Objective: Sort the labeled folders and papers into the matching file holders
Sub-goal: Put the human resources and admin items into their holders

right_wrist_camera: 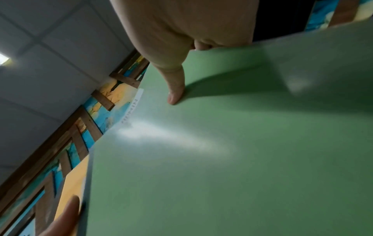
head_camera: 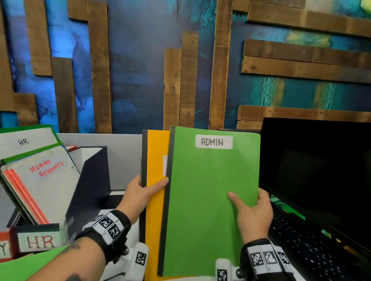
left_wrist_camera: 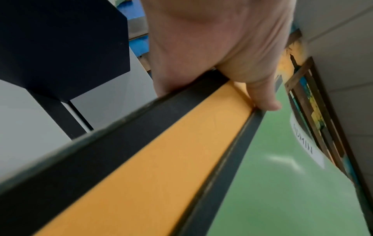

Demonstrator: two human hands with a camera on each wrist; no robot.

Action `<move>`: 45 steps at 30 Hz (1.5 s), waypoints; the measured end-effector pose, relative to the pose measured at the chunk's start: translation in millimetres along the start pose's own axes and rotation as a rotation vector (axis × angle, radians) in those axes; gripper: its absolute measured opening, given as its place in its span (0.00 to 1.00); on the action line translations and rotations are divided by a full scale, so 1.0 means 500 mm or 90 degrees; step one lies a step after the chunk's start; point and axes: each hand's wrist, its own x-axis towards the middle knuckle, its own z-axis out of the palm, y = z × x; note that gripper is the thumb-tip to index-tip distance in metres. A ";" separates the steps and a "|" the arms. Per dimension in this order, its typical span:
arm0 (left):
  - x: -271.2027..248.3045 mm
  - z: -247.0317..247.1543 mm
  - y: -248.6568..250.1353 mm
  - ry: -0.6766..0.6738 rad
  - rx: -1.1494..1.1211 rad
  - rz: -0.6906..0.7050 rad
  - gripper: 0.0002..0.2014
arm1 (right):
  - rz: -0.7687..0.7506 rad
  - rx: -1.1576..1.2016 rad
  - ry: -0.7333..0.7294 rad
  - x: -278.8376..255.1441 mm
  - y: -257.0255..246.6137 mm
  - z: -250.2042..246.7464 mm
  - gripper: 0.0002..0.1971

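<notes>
Left grip (head_camera: 143, 192) pinches yellow folder (head_camera: 154, 202) spine; right grip (head_camera: 254, 214) holds green ADMIN folder (head_camera: 205, 205), overlapping yellow.

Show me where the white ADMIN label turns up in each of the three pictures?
Head view: the ADMIN label sits at the top of the green folder, upright and readable.
Left wrist view: the label is at the right, running slantwise.
Right wrist view: only a sliver shows at the folder's far edge, left of centre.
Shared landmark: the yellow folder behind the green one.
</notes>
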 end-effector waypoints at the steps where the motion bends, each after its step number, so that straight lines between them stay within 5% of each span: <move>1: 0.000 0.000 -0.004 0.014 -0.009 -0.001 0.27 | -0.002 -0.022 0.037 0.006 0.002 -0.007 0.22; 5: -0.006 0.003 -0.023 0.135 -0.058 0.018 0.13 | -0.025 -0.099 0.142 0.027 0.008 -0.031 0.18; 11: -0.022 0.016 -0.011 0.282 0.046 0.175 0.09 | -0.110 -0.159 0.177 0.016 -0.003 -0.024 0.12; 17: -0.026 0.010 0.017 0.164 0.061 0.198 0.10 | -0.215 -0.172 0.127 -0.003 -0.008 0.010 0.12; 23: -0.031 -0.003 0.047 -0.015 -0.081 0.014 0.11 | -0.083 0.035 0.113 0.014 0.000 0.010 0.03; 29: -0.021 0.001 0.038 -0.147 -0.064 -0.038 0.47 | 0.011 0.122 0.013 0.010 -0.002 0.014 0.01; 34: -0.022 0.002 0.030 -0.139 -0.070 -0.032 0.50 | 0.050 0.153 -0.069 -0.003 -0.020 0.011 0.21; 37: -0.024 0.011 0.023 -0.101 -0.064 -0.021 0.41 | 0.020 0.111 -0.103 -0.004 -0.017 0.012 0.28; 39: -0.024 0.016 0.021 -0.086 -0.061 -0.017 0.36 | 0.007 0.062 -0.066 0.000 -0.005 0.013 0.28; 43: -0.027 0.013 0.017 -0.060 -0.062 -0.009 0.49 | 0.002 0.052 -0.016 0.015 0.008 0.000 0.22; 45: -0.028 0.014 0.015 -0.045 -0.061 -0.007 0.47 | -0.001 0.047 -0.034 0.021 0.008 -0.007 0.22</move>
